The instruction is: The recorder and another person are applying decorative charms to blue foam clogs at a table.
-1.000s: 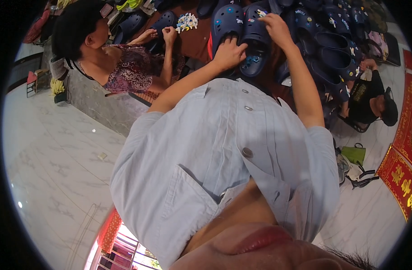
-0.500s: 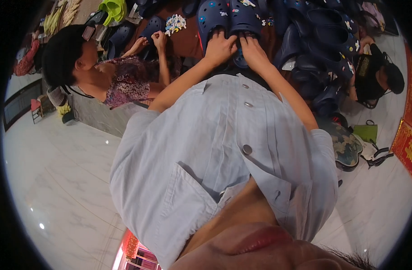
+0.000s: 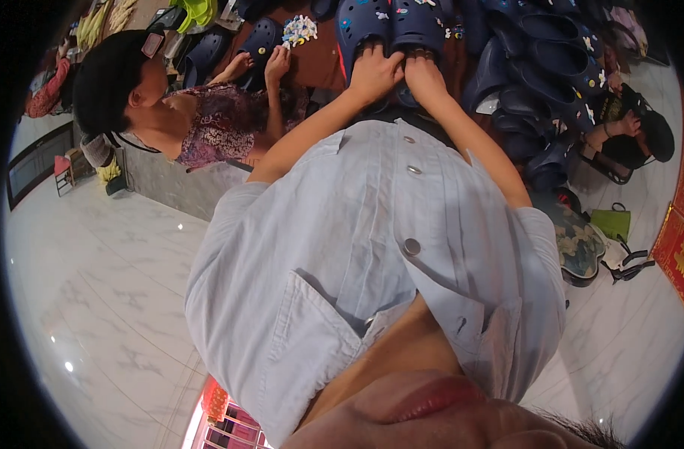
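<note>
Side by side on the brown table [image 3: 317, 66] lie two navy clogs with holes and small coloured charms on their toes. My left hand [image 3: 375, 76] holds the left clog [image 3: 363, 24], its fingers tucked into the foot opening and the thumb outside toward the right. The other clog [image 3: 419, 28] is gripped by my right hand [image 3: 425, 79], its fingers also inside the opening. My fingertips are hidden within the shoes. The hands are close together but apart.
A pile of navy clogs [image 3: 540, 67] is at my right. On my left, a person in a black cap [image 3: 110, 90] handles another navy clog [image 3: 261, 41] near a heap of small charms [image 3: 300, 31]. Bright green clogs [image 3: 198, 13] lie farther left. Another person [image 3: 632, 135] sits at far right.
The view has shifted slightly, and the two clogs and my hands appear a little higher and to the right. The left person's hand has moved near the charm heap. My grip looks unchanged.
</note>
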Available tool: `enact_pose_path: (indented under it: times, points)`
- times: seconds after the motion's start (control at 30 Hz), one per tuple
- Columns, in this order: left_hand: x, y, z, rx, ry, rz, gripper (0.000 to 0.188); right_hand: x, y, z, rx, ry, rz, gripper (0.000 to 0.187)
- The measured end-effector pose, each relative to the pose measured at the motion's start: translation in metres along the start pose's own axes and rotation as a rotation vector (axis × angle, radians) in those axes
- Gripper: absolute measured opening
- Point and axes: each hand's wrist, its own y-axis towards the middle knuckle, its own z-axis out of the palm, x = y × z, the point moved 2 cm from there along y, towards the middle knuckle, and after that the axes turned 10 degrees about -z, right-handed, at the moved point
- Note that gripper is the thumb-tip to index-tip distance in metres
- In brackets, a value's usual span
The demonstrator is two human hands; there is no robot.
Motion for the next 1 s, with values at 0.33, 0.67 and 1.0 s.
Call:
enact_pose_path:
  times: [0.33, 0.67, 1.0]
  points:
    - [0.002, -0.001, 0.006, -0.004, -0.014, -0.003, 0.028, 0.009, -0.05, -0.006, -0.307, -0.096, -0.339, 0.035]
    - [0.003, -0.002, 0.001, 0.009, -0.021, 0.002, 0.027, 0.004, -0.045, -0.003, -0.211, -0.057, -0.454, 0.037]
    - [0.001, 0.006, -0.002, 0.065, 0.019, 0.022, 0.028, -0.007, -0.041, -0.011, -0.129, 0.232, -0.438, 0.046]
